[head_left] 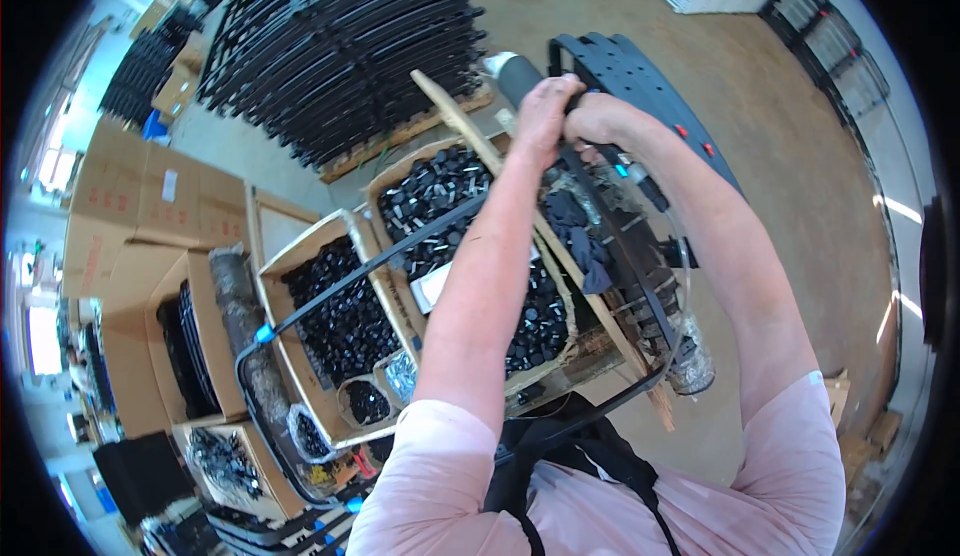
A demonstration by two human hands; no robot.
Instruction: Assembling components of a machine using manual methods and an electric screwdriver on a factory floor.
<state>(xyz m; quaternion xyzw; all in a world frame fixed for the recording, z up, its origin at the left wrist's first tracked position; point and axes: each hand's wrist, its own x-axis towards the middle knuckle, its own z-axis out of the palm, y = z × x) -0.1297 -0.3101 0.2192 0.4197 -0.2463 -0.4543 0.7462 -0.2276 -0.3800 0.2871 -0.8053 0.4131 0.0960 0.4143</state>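
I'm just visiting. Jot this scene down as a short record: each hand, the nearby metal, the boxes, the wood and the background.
Left hand: raised beside the right one; its grip is partly hidden
Right hand: fingers curled; exact hold unclear
Metal: black tube passing behind the left forearm
Boxes: open cardboard boxes holding small black parts
Wood: long strip slanting past the boxes
Background: stack of black frames

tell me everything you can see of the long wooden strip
The wooden strip is long, narrow and pale, apparently bare wood, with a ragged lower end. It slants from upper left to lower right across the open box of black parts, its middle hidden behind the left forearm. What supports it is unclear.
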